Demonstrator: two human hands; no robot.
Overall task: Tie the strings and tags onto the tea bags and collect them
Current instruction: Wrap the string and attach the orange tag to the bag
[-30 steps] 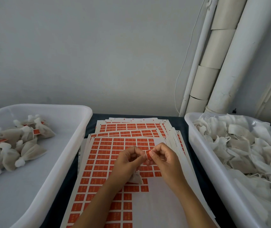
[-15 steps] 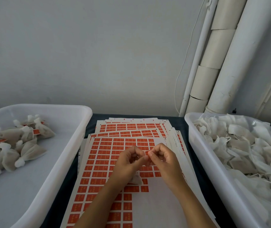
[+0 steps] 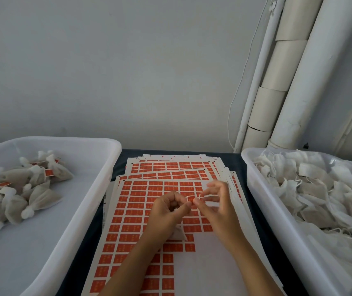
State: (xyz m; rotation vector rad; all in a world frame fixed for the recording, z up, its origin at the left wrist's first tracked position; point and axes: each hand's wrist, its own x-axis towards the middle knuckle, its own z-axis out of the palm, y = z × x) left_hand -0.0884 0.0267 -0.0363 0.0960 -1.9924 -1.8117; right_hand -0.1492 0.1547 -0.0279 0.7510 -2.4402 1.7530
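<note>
My left hand [image 3: 168,212] and my right hand [image 3: 215,208] meet over a sheet of orange tag stickers [image 3: 149,210]. Between their fingertips sits a small orange tag [image 3: 190,198], pinched by both thumbs and forefingers, with a thin white string [image 3: 200,196] at its right edge. The other fingers of my right hand are spread upward. A white tea bag [image 3: 178,234] hangs under my left palm, mostly hidden by the hand. How the string runs to the bag cannot be seen.
A white tub [image 3: 98,189] on the left holds several tied tea bags with orange tags [image 3: 27,189]. A white tub [image 3: 262,201] on the right is piled with untagged bags and strings [image 3: 312,193]. More sticker sheets [image 3: 170,165] lie fanned behind. Pipes [image 3: 295,82] stand at the back right.
My right hand's outer fingers have lifted and spread open while its thumb and forefinger stay on the tag. The left hand has hardly moved.
</note>
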